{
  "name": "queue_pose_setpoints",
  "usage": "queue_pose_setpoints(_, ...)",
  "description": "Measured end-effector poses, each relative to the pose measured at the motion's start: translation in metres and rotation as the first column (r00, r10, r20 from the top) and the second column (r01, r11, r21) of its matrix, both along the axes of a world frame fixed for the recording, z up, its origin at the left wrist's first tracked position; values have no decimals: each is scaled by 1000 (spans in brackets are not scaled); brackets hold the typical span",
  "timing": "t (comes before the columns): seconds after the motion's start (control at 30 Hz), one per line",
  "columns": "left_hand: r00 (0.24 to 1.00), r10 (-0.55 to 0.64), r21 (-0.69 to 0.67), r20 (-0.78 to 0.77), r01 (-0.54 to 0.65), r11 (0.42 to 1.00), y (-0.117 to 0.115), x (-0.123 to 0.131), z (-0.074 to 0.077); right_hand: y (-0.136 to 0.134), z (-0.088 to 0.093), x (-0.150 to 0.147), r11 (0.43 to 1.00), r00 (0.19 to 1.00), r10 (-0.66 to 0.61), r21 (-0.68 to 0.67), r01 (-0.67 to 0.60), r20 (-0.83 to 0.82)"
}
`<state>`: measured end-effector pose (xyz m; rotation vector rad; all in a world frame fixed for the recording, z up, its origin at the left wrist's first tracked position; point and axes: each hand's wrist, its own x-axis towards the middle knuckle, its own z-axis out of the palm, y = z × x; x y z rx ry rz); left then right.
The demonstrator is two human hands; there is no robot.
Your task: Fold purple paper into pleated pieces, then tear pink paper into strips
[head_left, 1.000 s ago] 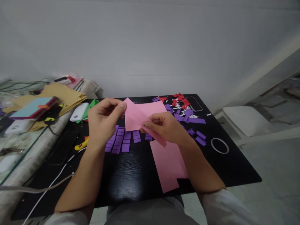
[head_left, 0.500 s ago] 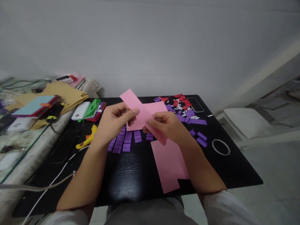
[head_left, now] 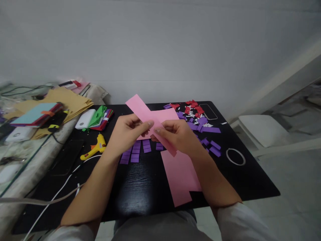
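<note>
Between my two hands a pink paper strip (head_left: 139, 107) is held slantwise above the table. My left hand (head_left: 132, 130) pinches its middle with thumb and fingers. My right hand (head_left: 173, 132) pinches it lower down, close to the left thumb. Behind the strip is a wider pink sheet (head_left: 168, 114); whether the fingers also grip it cannot be made out. Another pink paper (head_left: 179, 177) lies on the black table (head_left: 140, 201) under my right forearm. Purple strips with crosswise lines (head_left: 135, 154) lie below my left hand.
Red, white and purple scraps (head_left: 194, 108) lie at the back right, near a metal ring (head_left: 235, 156). To the left are a yellow glue gun (head_left: 96, 148), a green paper bundle (head_left: 97, 117), cables, a dark phone-like slab (head_left: 66, 157) and brown envelopes (head_left: 70, 100).
My left hand has slid right along the strip, closer to my right hand. More of the glue gun shows beside my left wrist.
</note>
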<state>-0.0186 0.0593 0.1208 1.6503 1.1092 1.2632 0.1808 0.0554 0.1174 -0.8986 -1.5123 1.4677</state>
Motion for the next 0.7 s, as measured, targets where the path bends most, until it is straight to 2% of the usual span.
queue_pose_setpoints(0.13,991,122,41,53,-124,991,3,-4,-2,2,2,4,1000,998,-5,-2,5,56)
queue_pose_setpoints(0.23,960,230,79,157,-245,966,8,-17,0,6,4,11,999,993,34,13,-35,109)
queue_pose_setpoints(0.33,930,266,104,252,-299,948,13,-27,1,10,5,20,996,990,89,-33,-86,114)
queue_pose_setpoints(0.43,924,272,106,267,-309,945,15,-31,2,14,5,30,991,981,116,-79,-104,158)
queue_pose_setpoints(0.6,952,226,114,207,-253,961,13,-26,1,16,6,40,997,970,46,52,-60,238)
queue_pose_setpoints(0.7,975,182,103,124,-195,975,9,-17,0,12,7,28,996,981,45,66,-58,186)
